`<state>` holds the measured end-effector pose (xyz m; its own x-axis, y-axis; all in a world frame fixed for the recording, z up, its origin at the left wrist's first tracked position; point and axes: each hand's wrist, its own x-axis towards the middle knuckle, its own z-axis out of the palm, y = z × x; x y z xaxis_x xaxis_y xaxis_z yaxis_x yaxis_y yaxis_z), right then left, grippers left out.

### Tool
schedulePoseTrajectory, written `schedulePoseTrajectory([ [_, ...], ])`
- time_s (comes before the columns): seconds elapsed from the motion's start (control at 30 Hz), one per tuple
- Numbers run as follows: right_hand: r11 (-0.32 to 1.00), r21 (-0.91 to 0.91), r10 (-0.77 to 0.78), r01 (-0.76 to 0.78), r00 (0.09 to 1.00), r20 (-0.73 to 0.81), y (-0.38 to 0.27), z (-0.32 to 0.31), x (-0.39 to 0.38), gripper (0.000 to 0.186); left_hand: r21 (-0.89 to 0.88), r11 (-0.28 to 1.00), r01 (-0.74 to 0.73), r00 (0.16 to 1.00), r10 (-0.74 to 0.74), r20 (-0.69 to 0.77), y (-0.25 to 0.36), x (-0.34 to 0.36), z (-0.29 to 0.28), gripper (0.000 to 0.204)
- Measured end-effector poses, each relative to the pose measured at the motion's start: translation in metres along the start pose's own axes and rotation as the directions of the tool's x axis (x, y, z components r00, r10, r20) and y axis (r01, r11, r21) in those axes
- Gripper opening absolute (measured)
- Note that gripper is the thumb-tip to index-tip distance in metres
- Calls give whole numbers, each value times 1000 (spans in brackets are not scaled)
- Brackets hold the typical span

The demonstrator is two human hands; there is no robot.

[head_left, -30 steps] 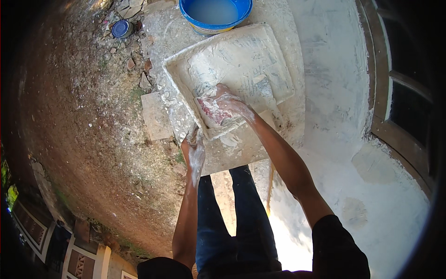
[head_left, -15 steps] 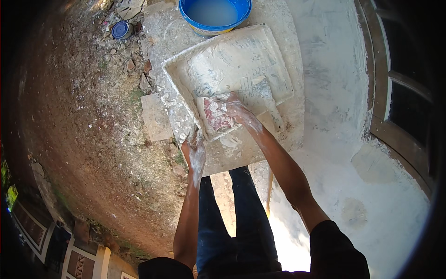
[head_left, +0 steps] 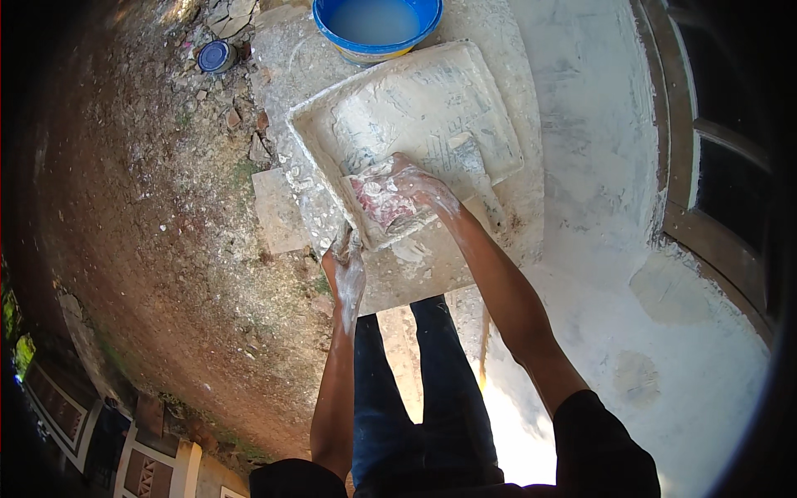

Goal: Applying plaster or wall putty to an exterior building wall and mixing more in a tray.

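Note:
A shallow rectangular tray (head_left: 490,91), coated in white paste, lies slanted on a board. At its near left corner my left hand (head_left: 347,249), whitened with paste, is closed on the tray's rim. Inside the near part of the tray is a flat, roughly square reddish piece (head_left: 380,202) smeared with white; its exact kind is unclear. My right hand (head_left: 413,180) is closed over the right edge of this piece, with the fingertips partly hidden. To the right of that hand, a wide-bladed scraper (head_left: 470,158) rests in the tray, its handle crossing the near rim.
Beyond the tray stands a blue bucket (head_left: 320,29) with cloudy liquid. The paste-spattered board (head_left: 398,286) carries both. Rough earth with broken tile pieces lies left, along with a small blue-lidded can (head_left: 216,56). On the right is a whitish wall (head_left: 589,149) with a brown-framed window.
My right hand and the reddish piece have shifted slightly left and away from me within the tray. My left hand stays at the tray's corner.

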<state>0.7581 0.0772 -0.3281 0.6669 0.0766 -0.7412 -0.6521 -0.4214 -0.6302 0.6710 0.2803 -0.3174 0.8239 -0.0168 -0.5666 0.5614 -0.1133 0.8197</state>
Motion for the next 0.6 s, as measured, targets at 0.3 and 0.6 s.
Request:
schedulePoseTrajectory([
  [0.3, 951, -293, -122, 101, 991, -53, 33, 2, 15, 43, 2, 1000, -26, 1000, 26, -6, -9, 3, -1, 33],
  [0.6, 977, -212, -12, 10, 1000, -8, -3, -6, -3, 53, -51, 998, 25, 1000, -26, -16, -4, 3, 0, 32],
])
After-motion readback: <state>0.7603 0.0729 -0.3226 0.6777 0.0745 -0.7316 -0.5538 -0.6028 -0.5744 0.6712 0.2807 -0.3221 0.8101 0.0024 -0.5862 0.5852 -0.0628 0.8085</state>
